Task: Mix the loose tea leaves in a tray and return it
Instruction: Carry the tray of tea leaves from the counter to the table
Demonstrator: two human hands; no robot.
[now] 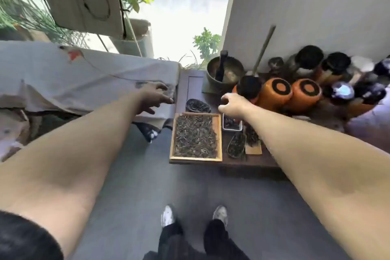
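Fingers of the left hand are spread and relaxed, holding nothing, over the edge of a pale cloth that drapes a surface to the left of the bench. Just right of those fingertips runs the dark wooden bench's left edge. The right hand hangs above the bench with its fingers curled downward; whether they pinch anything cannot be told, since the fingertips are turned away and blurred.

Directly under the right hand's fingers sits a small white rectangular dish of dark leaves. Between the 2 hands lies a small dark oval dish of leaves. The wooden tray with loose tea leaves spread across it lies nearer the person than both hands, below the gap between them, at the bench's front left corner; neither hand touches it. Its left rim runs along the bench edge, with open grey floor beyond to the left and toward the person's feet. To the tray's right, under the right forearm, lie a narrow scoop-shaped dish and a small wooden board bearing more leaves.

Beyond the right hand's fingers, 2 orange jars with black-ringed lids, a metal bowl and dark-lidded containers crowd the bench against a white wall.
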